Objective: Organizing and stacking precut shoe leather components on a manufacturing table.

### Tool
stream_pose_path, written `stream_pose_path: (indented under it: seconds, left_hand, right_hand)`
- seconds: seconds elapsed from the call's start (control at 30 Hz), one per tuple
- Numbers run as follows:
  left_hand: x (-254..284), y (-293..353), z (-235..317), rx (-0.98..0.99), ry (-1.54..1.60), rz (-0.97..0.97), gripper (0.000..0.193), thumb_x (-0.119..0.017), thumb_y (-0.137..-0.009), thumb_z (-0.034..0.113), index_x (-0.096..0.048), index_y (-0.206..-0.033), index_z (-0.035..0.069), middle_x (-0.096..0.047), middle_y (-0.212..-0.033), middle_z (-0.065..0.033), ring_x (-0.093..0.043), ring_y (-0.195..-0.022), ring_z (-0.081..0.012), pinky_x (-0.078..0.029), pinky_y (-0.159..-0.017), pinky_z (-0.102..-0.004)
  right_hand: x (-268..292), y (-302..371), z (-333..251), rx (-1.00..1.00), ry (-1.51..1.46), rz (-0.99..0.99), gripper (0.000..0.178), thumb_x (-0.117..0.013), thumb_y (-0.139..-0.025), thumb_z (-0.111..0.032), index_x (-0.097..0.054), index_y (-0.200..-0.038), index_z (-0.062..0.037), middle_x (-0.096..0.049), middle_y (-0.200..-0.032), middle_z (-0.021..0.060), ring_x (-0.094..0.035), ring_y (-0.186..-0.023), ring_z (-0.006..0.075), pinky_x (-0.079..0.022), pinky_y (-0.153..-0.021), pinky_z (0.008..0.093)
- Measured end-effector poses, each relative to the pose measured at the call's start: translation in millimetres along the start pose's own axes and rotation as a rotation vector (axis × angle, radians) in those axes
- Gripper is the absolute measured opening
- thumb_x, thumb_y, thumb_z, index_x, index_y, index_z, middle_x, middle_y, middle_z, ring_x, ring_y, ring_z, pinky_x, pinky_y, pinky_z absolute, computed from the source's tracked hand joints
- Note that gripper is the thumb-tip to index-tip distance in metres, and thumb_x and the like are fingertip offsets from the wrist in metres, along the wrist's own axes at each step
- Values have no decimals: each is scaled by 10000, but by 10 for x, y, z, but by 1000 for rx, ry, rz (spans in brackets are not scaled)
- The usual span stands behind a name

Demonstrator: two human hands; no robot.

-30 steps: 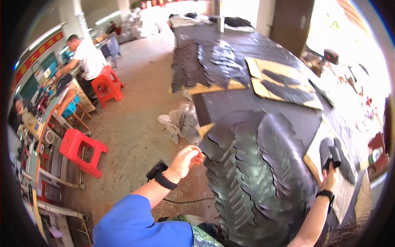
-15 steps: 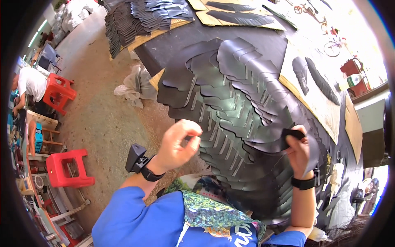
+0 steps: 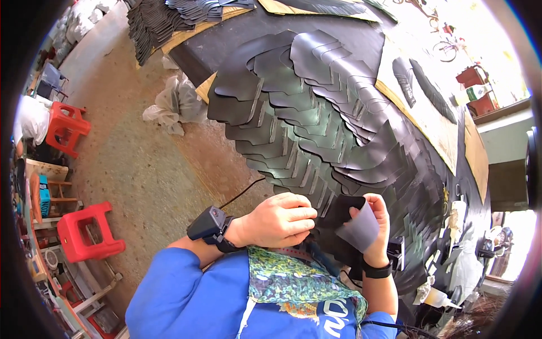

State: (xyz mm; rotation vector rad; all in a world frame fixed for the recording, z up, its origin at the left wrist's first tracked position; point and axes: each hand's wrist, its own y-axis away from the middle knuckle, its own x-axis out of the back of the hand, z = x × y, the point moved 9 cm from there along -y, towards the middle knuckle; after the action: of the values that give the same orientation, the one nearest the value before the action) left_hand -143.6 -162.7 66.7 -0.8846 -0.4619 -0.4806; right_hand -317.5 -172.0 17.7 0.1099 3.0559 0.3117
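My right hand [image 3: 377,221] grips a curled black leather-like piece [image 3: 359,230], its grey underside folded toward me. Close to the piece's left side, my left hand [image 3: 279,219] is closed, fingers bent and pressed together. What it pinches, if anything, is hidden behind the fingers. Both hands are held low in front of my body, over the near end of the work surface. Just beyond them, overlapping rows of cut black leather-like pieces [image 3: 307,116] fan across the dark table. Pale edges show on many of them.
Stacks of dark cut pieces [image 3: 152,28] lie on a board at the far left. More dark strips [image 3: 432,90] rest on a board at right. A crumpled plastic bag [image 3: 175,101] and red stools [image 3: 90,231] stand on the floor. A small bottle [image 3: 439,298] lies near my right arm.
Both hands have come closer together and nearer my body. My right hand has moved left with the black piece, and its grey underside now shows more. The left hand has shifted right and down.
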Motion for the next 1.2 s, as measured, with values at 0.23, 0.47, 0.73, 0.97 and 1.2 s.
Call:
stream_pose_path:
  seconds: [0.23,0.47,0.73,0.97,1.2]
  left_hand:
    - [-61,61,54,-41,-17,-12,120,-639,-659,119,-597,-761,71,-599,-896,-36,-560,-828,-200,-465,-671,-312]
    - [-82,105,80,-54,-38,23,106,-620,-664,114,-598,-760,74,-608,-912,-34,-554,-803,-185,-466,-667,-304]
    - [-106,130,75,-66,-73,42,89,-602,-668,114,-588,-744,69,-601,-952,-33,-539,-796,-173,-461,-652,-295]
    - [-156,119,66,-75,-137,-10,104,-593,-661,128,-583,-746,70,-597,-983,-31,-527,-811,-161,-452,-667,-277]
    - [-227,99,57,-96,-199,-54,124,-593,-662,135,-584,-767,68,-592,-987,-50,-522,-825,-158,-448,-677,-275]
  right_hand:
    - [5,-12,85,18,-20,29,235,-551,-750,47,-476,-954,-41,-533,-771,-23,-488,-695,33,-388,-635,156]
    - [-45,-17,73,42,41,20,185,-564,-773,18,-485,-931,-38,-546,-780,-16,-493,-681,27,-390,-620,154]
    - [-55,-9,85,26,67,32,202,-577,-765,17,-484,-936,-33,-543,-784,-9,-502,-694,40,-392,-639,154]
    - [-67,-10,78,33,89,37,196,-567,-766,21,-483,-935,-30,-542,-790,-7,-502,-702,41,-393,-646,155]
    - [-95,-20,37,72,202,62,146,-551,-797,11,-485,-919,-38,-510,-793,-21,-480,-695,30,-396,-636,156]
